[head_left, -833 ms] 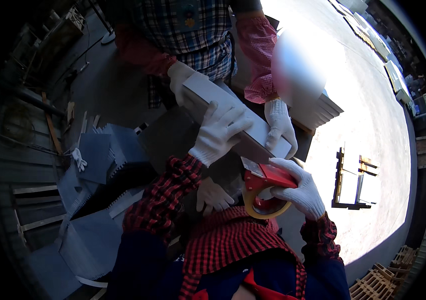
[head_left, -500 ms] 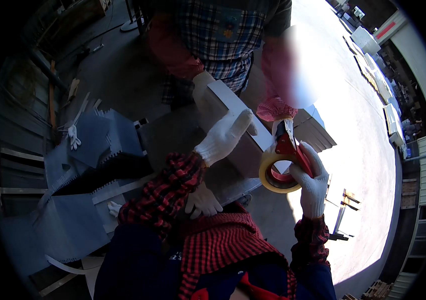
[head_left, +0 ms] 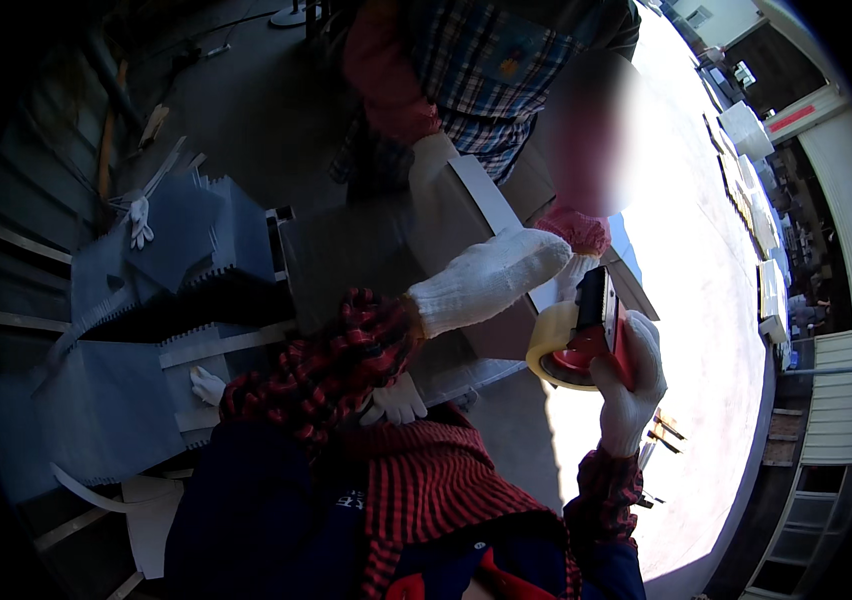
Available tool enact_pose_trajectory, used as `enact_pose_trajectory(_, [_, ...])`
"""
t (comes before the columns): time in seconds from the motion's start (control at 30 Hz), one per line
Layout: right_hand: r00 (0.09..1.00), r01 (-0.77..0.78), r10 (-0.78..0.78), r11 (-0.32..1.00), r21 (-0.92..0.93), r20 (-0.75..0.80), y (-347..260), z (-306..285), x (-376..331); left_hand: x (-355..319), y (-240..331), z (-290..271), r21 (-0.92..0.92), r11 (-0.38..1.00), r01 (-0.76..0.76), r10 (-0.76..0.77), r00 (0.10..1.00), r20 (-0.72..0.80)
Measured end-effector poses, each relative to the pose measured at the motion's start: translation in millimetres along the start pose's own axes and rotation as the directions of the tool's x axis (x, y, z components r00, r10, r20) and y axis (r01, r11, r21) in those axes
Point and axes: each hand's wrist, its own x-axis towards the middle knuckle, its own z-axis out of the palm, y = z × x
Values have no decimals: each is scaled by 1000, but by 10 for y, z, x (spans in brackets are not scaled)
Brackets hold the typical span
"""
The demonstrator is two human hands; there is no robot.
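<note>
As the left hand [head_left: 491, 280], its grip unclear, shifts rightward across the box [head_left: 486, 196], both hands come near the box's right end; right hand [head_left: 634, 380]: clasping tape dispenser [head_left: 601, 340].

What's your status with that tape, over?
Right grip: on red tape dispenser. Left grip: outstretched across pale box, contact unclear. Co-worker's hand: partly hidden behind dispenser.

Pale box [head_left: 494, 332] on dark table [head_left: 341, 265]
</note>
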Motion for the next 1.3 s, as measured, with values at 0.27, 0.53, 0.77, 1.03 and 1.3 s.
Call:
enact_pose_trajectory(0.27, [991, -129, 129, 992, 10, -24, 90, -53, -13, -58, 27, -22, -258, 964, -62, 114, 975, 192])
enact_pose_trajectory(0.53, [975, -205, 206, 978, 24, -79, 89, -75, -64, -34, 273, -30, -202, 957, 207, -151, 953, 261])
enact_pose_trajectory(0.77, [992, -118, 117, 993, -20, -40, 44, -57, 0, 197, -512, -161, -567, 808, 162, 2, 961, 278])
enact_pose_trajectory(1.03, [994, 70, -56, 985, -160, 89, 171, -109, 89, 129, 169, -100, -524, 731, 437, -304, 896, 322])
enact_pose_trajectory(1.3, [976, 190, -148, 937, -292, 161, 181, -36, 178, 83, -46, 107, -542, 800, 257, -253, 964, 83])
